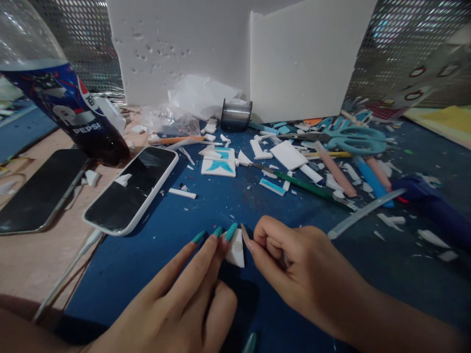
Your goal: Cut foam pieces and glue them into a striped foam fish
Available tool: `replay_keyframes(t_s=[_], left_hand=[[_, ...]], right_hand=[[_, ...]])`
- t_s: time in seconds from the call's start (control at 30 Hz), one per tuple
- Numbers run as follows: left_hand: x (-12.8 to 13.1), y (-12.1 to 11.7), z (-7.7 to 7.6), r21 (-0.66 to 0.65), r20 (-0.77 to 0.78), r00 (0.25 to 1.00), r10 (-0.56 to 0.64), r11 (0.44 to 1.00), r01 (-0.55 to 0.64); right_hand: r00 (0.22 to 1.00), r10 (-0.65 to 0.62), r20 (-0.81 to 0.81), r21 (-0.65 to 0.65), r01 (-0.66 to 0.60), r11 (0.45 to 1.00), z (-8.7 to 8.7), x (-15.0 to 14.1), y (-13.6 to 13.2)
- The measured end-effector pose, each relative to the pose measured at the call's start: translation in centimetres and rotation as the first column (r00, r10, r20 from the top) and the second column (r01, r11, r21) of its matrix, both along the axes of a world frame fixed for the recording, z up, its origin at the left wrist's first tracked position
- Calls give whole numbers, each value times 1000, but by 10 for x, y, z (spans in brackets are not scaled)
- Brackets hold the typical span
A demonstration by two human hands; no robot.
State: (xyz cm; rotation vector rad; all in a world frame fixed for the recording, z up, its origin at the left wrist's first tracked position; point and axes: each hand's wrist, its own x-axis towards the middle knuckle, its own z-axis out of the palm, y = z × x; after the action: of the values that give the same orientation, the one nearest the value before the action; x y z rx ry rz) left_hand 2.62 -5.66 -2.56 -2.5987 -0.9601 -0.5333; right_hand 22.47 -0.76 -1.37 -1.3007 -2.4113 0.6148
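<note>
A small white foam piece [235, 249] with a round translucent spot lies on the blue mat. My left hand [184, 289], with long turquoise nails, has its fingers stretched out and their tips on the left edge of this piece. Its thumb lies apart near the bottom of the view. My right hand [305, 264] has its fingers curled in, and its long pale thumbnail touches the right edge of the piece. I see no tool in it. Beyond the hands sit a foam square with turquoise shapes [219, 167] and a green-handled craft knife [312, 186].
Two phones [132, 191] and a tilted Pepsi bottle [69, 103] stand at the left. Foam scraps, a wire spool [236, 115], turquoise scissors [355, 139] and a glue gun [430, 201] with a glue stick [364, 214] spread over the mat. White foam boards [298, 59] rise behind.
</note>
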Motion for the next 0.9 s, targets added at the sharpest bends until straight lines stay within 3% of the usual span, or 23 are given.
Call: replay_keyframes(t_s=[0.37,0.9], left_hand=[[0,-2,-5,0,37,999,-5,1000,5],[-1,-3,-3,20,24,1000,-4,1000,3]], right_hand=[[1000,-7,21,-53,8,999,5,-2,0],[1000,-3,-7,-24,3,1000,4,-1,0]])
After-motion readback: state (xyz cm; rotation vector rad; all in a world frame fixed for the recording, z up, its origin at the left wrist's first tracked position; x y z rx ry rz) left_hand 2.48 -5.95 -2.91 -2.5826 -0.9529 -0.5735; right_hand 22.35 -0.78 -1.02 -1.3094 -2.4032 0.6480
